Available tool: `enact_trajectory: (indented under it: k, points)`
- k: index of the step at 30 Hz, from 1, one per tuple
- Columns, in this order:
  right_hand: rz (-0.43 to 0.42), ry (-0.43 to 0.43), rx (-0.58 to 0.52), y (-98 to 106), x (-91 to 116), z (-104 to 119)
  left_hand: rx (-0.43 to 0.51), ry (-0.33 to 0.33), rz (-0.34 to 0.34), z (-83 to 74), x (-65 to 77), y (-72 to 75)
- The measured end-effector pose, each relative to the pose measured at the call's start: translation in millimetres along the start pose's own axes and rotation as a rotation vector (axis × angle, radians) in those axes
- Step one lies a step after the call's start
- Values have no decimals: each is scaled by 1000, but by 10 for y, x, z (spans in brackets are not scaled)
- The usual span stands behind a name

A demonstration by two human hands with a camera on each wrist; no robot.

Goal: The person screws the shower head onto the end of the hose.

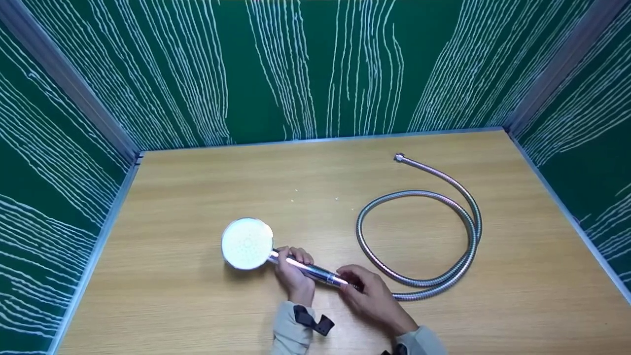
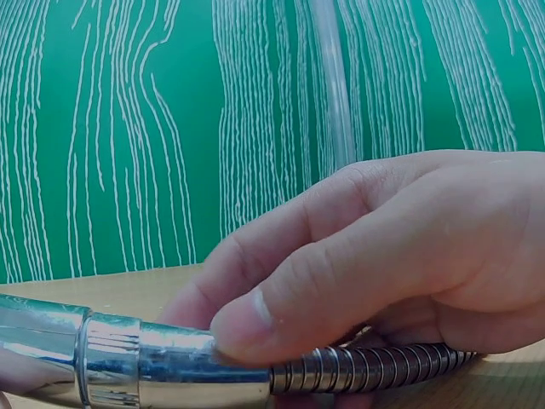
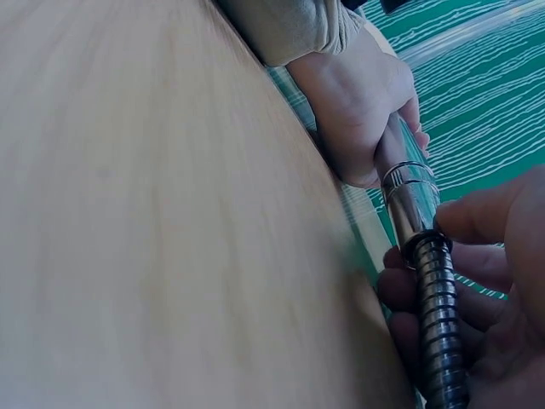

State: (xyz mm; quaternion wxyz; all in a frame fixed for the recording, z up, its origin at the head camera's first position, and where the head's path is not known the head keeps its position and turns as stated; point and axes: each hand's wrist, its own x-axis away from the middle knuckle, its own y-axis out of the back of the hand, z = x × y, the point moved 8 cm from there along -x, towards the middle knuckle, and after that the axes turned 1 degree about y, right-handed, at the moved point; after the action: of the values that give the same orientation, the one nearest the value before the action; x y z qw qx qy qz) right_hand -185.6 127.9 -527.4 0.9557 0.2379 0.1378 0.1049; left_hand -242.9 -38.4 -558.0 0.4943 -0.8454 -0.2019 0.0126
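A chrome hand shower (image 1: 247,244) with a round white spray face is held just above the wooden table, face up. My left hand (image 1: 296,278) grips its handle just below the head. At the handle's lower end, my right hand (image 1: 369,293) pinches the smooth chrome hose nut (image 2: 187,362) between thumb and fingers. Out of that nut runs the ribbed metal shower hose (image 3: 438,315), passing under the right palm. In the right wrist view the nut meets the handle end in line; whether its thread is engaged is hidden.
The hose lies in a wide loop on the right of the wooden table (image 1: 172,197), its other end fitting (image 1: 399,157) toward the back. Small white specks (image 1: 336,198) dot the middle. Green panels (image 1: 315,74) with white streaks wall the back and sides.
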Motion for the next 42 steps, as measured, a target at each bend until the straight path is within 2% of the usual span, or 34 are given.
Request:
enact_trajectory:
  k: [4,7,11,18,28,37,42]
  points:
    - [-50,71,-23,14,-3,30,-3,5,-16,1,0,1]
    - [-72,90,-23,26,-6,34,2,10,-19,3,-3,-5]
    - [-72,71,-27,37,-14,15,13,16,-23,7,-8,-13]
    - [-69,92,-44,39,-17,35,14,15,-16,9,-8,-22]
    - [-71,23,-17,24,-13,24,7,17,-15,12,-11,-14]
    - [-46,1,-28,104,-15,367,-12,17,-20,11,-4,10]
    - [-31,-19,-23,111,-12,389,-4,19,-27,11,-3,19]
